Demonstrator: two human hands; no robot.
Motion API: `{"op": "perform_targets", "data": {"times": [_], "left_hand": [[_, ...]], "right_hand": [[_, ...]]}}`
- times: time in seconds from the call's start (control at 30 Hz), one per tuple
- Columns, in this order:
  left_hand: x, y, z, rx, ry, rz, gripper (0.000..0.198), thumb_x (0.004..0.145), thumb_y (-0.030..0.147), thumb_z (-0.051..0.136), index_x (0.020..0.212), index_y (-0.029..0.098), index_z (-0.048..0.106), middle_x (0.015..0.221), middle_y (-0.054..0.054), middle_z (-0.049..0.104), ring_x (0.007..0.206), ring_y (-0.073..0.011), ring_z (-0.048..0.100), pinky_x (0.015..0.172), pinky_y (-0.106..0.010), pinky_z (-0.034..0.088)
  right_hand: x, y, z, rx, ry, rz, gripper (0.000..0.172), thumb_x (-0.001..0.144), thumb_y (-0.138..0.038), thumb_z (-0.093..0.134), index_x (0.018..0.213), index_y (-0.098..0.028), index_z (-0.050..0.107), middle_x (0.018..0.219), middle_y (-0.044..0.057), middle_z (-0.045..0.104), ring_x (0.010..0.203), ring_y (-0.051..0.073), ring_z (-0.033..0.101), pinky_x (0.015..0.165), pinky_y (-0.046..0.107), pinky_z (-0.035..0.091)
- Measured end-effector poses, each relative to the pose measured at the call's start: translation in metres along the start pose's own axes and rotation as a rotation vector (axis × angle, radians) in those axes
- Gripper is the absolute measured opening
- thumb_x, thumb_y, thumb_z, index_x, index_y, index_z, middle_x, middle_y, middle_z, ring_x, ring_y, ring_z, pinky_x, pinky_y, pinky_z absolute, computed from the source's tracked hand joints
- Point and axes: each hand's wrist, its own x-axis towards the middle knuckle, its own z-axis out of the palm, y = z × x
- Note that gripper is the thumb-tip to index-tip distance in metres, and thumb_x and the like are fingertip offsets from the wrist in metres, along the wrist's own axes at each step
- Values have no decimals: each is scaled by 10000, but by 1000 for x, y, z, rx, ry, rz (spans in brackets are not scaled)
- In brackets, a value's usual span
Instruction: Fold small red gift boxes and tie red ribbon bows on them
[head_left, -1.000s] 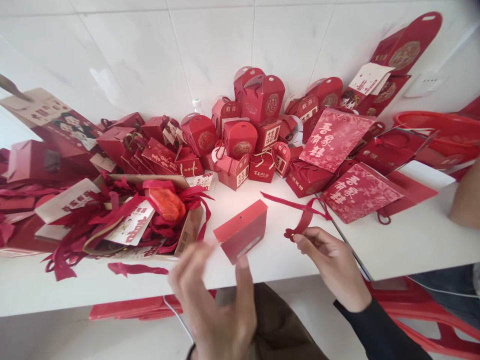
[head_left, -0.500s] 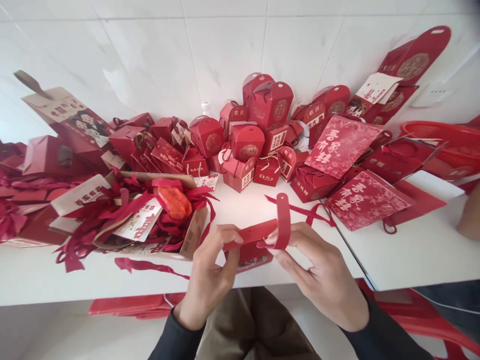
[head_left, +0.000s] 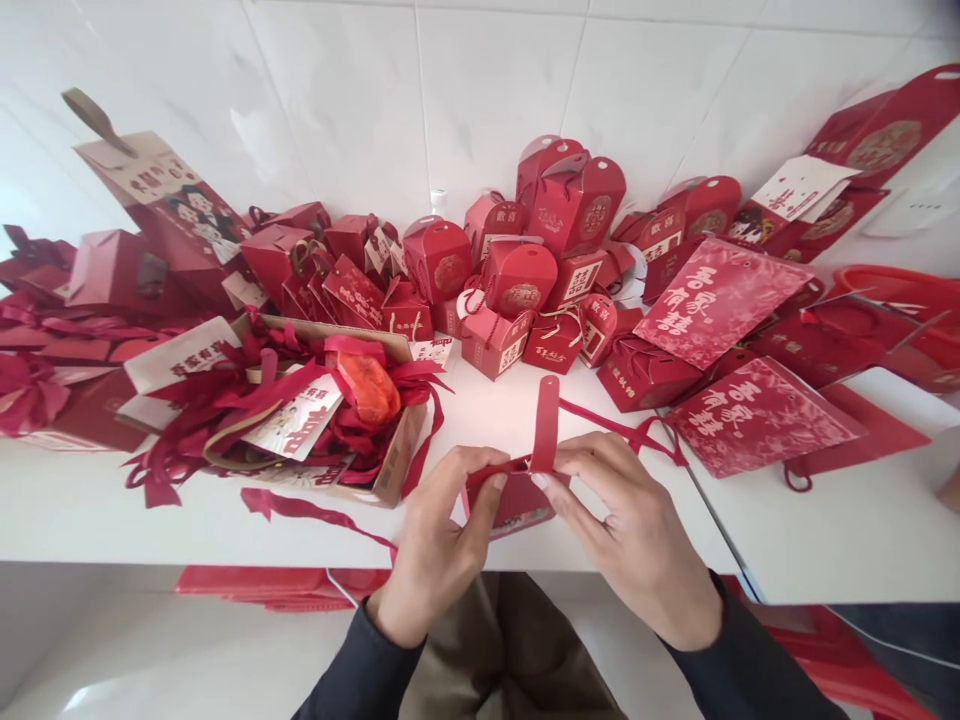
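A small red paper gift box [head_left: 517, 502] stands near the table's front edge, between my two hands. My left hand [head_left: 444, 535] pinches the left part of its top edge between thumb and fingers. At the right part of that edge, my right hand [head_left: 637, 535] closes its thumb and fingers on the box, beside the base of a strap. This red strap [head_left: 547, 422] sticks upright from the top and has a small hole near its rounded end. A dark red ribbon [head_left: 319, 510] runs along the table to my left wrist. My fingers partly hide the box's top.
To the left, an open cardboard box [head_left: 394, 465] holds ribbons, tags and an orange-red wrapped piece. Several finished red gift boxes [head_left: 517, 280] are stacked along the tiled wall. Printed red bags [head_left: 761, 418] lie at the right, near the table seam, and another ribbon [head_left: 600, 418] lies behind my right hand.
The flap under my fingers has come down level with the box's top edge. The strap has swung slightly left, and both hands have drawn closer to the box top. The view has shifted a little.
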Motion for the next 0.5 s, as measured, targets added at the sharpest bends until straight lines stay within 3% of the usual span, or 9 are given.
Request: {"op": "perform_targets", "data": {"times": [0.13,0.23,0.3,0.5], "left_hand": [[2,2,-3,-38,-28,-18,151,974,149,569,1078,219,652,969,-26,722,888,-150,684,814,-251,545],[4,4,-5,-64,-46,-32,131,969,161,572,1058,212,654,990,-33,725,921,-162,688,840,-262,540],[6,7,-5,-67,-57,-45,119,958,162,577,1042,208,648,1001,-35,722,941,-167,685,860,-268,533],[8,12,3,-95,-57,-110,51,921,211,659,964,198,635,914,-9,691,863,-148,652,806,-242,512]], "right_hand": [[3,-6,2,-111,19,-22,86,1018,-132,574,987,-199,618,928,62,632,872,240,604,777,387,503],[4,-7,4,-185,79,-44,45,1019,-170,581,1019,-202,613,988,90,634,956,273,598,829,413,502],[5,-6,5,-185,98,-37,36,1013,-185,594,1043,-202,606,1030,100,648,1002,281,602,858,418,503],[3,-10,2,-123,57,24,73,1012,-187,586,948,-221,598,919,48,704,886,252,652,812,403,497]]}}
